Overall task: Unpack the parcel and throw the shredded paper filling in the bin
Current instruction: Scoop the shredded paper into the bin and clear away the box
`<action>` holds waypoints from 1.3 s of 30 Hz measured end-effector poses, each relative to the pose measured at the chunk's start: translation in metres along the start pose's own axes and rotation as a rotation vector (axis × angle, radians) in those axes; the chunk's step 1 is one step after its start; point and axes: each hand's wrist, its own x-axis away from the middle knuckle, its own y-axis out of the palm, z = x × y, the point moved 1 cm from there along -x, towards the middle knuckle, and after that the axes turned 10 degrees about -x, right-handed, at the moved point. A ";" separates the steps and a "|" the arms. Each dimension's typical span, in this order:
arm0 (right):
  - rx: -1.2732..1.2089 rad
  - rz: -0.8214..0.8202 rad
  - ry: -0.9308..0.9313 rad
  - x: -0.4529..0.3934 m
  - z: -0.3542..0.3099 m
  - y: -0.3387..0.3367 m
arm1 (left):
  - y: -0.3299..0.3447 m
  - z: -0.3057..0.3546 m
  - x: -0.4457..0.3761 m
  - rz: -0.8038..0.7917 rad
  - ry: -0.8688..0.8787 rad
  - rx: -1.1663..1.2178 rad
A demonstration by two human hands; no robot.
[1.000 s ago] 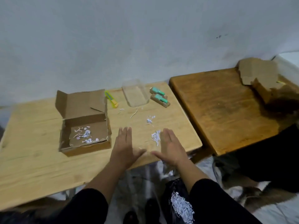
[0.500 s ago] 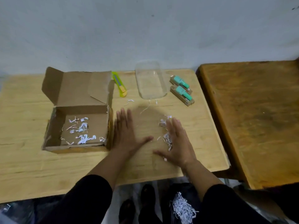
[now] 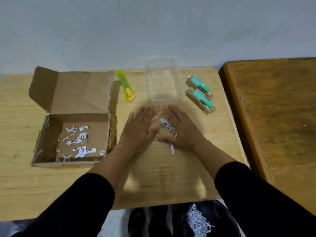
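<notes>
Few white curly paper shreds (image 3: 168, 126) lie between both flat hands.

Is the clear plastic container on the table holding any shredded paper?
No, the clear container looks empty; the shreds lie on the table between both hands.

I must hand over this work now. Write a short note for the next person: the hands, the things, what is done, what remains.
Left hand and right hand: both flat on the light wooden table, cupping a small pile of white shredded paper.
Open brown cardboard box: a few shreds remain inside.
Two mint-green bottles already unpacked, beside the clear plastic container.
Black bin below the table edge holds shreds.
Left: bin the pile, then the box's shreds.
</notes>
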 end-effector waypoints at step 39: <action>-0.106 0.063 0.158 0.047 -0.020 0.007 | 0.008 0.034 0.037 -0.025 0.032 0.027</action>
